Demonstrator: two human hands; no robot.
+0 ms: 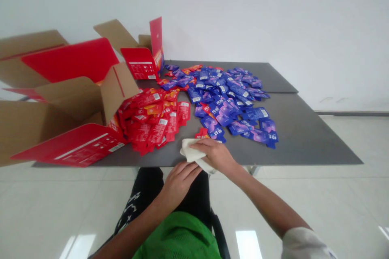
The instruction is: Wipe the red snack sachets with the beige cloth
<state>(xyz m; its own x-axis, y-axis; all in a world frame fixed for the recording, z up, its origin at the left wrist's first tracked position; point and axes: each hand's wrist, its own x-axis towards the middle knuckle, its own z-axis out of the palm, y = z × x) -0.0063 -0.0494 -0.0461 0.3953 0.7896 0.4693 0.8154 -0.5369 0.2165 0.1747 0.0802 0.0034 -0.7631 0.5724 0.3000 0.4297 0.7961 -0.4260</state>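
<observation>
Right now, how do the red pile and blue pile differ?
The red pile is compact, beside the front box; the blue pile spreads wider, further right. The red pile shows orange patches, the blue pile purple. Red packets sit among the blue pile; the red pile shows no blue. Both lie on the grey table.

This looks like a plain indoor packing or sorting room; whether it belongs to a factory, a warehouse or an office cannot be told. A bare dark-grey worktable (313, 141) stands along a smooth white wall (243, 12). At its left are opened, red-printed cardboard cartons, one near (82, 145) and one far (141, 63). Loose red sachets (152, 127) and blue-purple sachets (227, 93) lie heaped in bulk across the top. The floor is pale glossy tile (288, 202), with bright rectangular reflections (248, 243) on the near side.
</observation>
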